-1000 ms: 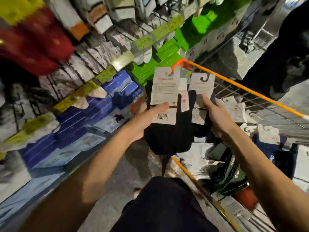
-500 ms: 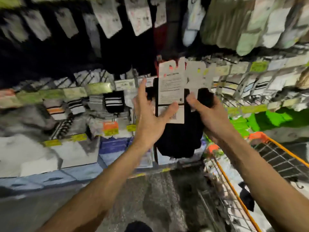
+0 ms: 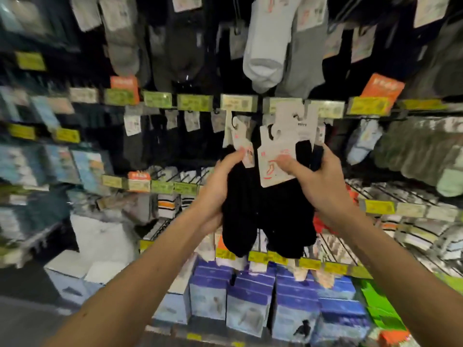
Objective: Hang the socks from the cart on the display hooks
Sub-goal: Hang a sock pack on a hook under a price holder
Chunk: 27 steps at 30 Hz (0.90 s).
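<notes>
Holding black socks [image 3: 288, 216] just under the middle row of price labels [image 3: 239, 101], the left hand [image 3: 220, 189] grips one carded pair, the right hand [image 3: 318, 181] grasps several more; none looks hooked yet, so hanging these remains.

One view only: head-worn wide-angle, facing forward at the sock rack [image 3: 195, 102], close up. Forearms enter from 7 and 5 o'clock; left hand [image 3: 218, 189] and right hand [image 3: 323, 181] sit centre-frame. Edges blurred.

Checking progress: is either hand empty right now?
No, the left hand and right hand each grip carded black socks.
</notes>
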Available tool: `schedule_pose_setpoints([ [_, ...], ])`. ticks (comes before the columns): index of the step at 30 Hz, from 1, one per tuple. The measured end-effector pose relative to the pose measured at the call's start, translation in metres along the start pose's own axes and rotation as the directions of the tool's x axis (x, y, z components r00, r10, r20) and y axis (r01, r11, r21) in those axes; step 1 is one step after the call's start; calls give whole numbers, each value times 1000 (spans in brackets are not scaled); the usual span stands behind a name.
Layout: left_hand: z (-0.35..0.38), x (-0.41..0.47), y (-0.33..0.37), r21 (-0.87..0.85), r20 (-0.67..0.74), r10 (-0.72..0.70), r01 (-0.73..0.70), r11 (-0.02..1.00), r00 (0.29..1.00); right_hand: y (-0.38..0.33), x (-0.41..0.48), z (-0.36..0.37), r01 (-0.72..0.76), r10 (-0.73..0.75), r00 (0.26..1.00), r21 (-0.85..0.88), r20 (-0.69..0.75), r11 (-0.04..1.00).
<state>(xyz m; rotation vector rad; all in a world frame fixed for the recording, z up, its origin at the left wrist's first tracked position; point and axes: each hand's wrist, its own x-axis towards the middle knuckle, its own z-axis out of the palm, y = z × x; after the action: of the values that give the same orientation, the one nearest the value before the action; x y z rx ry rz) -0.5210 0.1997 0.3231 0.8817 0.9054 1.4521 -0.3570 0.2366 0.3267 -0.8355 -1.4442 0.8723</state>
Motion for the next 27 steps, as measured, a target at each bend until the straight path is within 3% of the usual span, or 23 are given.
schedule_pose_setpoints([
  [4,-30,-7,29,-66,24,21,-19,998,1000,-13,13,7,4,-4,1000,0,14,1000],
  [10,-43,-5,43,80,-19,42,-40,996,999,-21,21,21,-1,1,1000,3,23,1000],
  [15,-38,12,44,282,-30,200,-184,942,979,-24,32,21,-6,6,1000,24,-5,1000],
  [19,-25,28,39,322,13,280,-269,908,960,-25,47,15,-1,1,1000,38,-7,999],
  [27,-23,57,32,406,46,185,-188,894,982,-1,76,-5,8,-6,998,-29,62,1000],
])
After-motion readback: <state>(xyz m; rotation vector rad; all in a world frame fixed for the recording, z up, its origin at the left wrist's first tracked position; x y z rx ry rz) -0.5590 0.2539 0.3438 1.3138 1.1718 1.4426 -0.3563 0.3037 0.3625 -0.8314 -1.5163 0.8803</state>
